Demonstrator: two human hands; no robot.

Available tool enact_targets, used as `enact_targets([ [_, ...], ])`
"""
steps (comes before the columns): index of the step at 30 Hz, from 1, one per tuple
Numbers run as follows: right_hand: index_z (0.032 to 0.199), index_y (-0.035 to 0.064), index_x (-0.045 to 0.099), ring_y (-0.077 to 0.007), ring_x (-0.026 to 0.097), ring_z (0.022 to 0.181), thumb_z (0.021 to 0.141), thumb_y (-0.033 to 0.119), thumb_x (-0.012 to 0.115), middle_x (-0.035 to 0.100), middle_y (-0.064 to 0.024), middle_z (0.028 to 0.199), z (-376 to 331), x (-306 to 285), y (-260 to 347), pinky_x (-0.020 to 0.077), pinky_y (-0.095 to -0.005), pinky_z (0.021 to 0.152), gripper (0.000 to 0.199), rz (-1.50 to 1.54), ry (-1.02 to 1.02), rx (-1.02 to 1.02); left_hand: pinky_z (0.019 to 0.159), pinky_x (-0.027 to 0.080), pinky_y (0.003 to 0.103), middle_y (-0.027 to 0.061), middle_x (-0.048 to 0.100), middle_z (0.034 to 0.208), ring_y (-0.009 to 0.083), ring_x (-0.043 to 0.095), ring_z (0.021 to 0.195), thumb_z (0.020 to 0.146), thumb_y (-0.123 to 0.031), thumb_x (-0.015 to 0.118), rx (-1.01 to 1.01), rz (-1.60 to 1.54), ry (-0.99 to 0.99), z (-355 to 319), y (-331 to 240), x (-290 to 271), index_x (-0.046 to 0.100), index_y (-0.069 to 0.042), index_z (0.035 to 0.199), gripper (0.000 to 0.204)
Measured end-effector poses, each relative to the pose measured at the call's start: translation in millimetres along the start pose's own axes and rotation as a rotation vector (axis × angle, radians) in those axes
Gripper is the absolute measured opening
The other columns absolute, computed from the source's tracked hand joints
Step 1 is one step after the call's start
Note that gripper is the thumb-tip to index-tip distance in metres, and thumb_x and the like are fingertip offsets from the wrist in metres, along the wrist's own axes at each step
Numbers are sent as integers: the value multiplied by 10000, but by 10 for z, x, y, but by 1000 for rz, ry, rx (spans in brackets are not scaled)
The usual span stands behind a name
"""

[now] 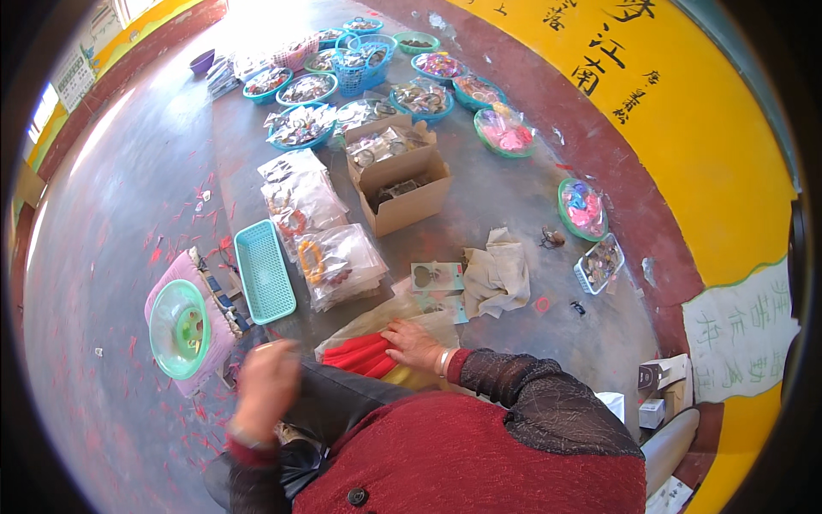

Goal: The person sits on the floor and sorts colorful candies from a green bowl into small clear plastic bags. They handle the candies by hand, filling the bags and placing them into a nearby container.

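Here, right hand: flat, fingers spread on glossy red strips inside a crinkled clear bag.
Left hand: blurred, grip unclear, beside round green plastic lid.

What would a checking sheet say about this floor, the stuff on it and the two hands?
Surface: grey concrete floor, scattered with small red scraps.
Job's things: red bundle on a clear bag at the person's lap.
Clutter: turquoise tray, bags of small pieces, open cardboard box, many round bowls of colourful bits, beige cloth, green bowl on a pink cushion.
Grippers: right hand rests flat on the red bundle; left hand is raised and blurred, its grip unclear.
Cables: nothing seen.
Surroundings: yellow wall with a dark red base, white paper sheet on it.
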State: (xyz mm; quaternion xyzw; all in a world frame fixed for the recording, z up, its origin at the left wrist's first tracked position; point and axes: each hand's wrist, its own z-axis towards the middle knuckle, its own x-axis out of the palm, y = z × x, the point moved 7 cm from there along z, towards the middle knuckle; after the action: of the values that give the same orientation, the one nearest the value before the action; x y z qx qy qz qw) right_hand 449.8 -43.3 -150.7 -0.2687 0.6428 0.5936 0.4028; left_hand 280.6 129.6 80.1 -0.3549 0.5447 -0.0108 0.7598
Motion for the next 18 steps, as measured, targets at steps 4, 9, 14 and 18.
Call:
enact_targets([
  [4, 1218, 70, 530, -340, 487, 1159, 848, 293, 573, 546, -172, 1211, 30, -172, -140, 361, -410, 1003, 434, 404, -62, 64, 769, 491, 450, 216, 604, 925, 383, 595, 884, 785, -95, 557, 451, -194, 492, 272, -815, 1585, 569, -9, 987, 220],
  [9, 1041, 51, 640, -284, 632, 900, 881, 229, 541, 651, -164, 936, -127, -844, -956, 491, -343, 779, 259, 333, -272, 454, 842, 458, 539, 249, 377, 1328, 443, 450, 1163, 825, -264, 537, 251, 221, 813, 96, -812, 2445, 363, -93, 1337, 568],
  [14, 1012, 53, 658, -301, 649, 879, 855, 218, 534, 667, -176, 917, -128, -1597, -2095, 500, -353, 772, 260, 46, -468, 569, 976, 280, 645, 183, 190, 1507, 470, 247, 1334, 803, -408, 590, 165, 362, 944, 100, -349, 2929, 203, -293, 1462, 772],
  [18, 1033, 51, 648, -345, 613, 956, 814, 242, 525, 651, -186, 998, 149, -1964, -2755, 483, -406, 832, 315, 51, -487, 654, 999, 248, 656, 180, 157, 1515, 474, 211, 1348, 720, -440, 704, 81, 331, 1051, 195, -232, 3053, 170, -321, 1462, 923],
])
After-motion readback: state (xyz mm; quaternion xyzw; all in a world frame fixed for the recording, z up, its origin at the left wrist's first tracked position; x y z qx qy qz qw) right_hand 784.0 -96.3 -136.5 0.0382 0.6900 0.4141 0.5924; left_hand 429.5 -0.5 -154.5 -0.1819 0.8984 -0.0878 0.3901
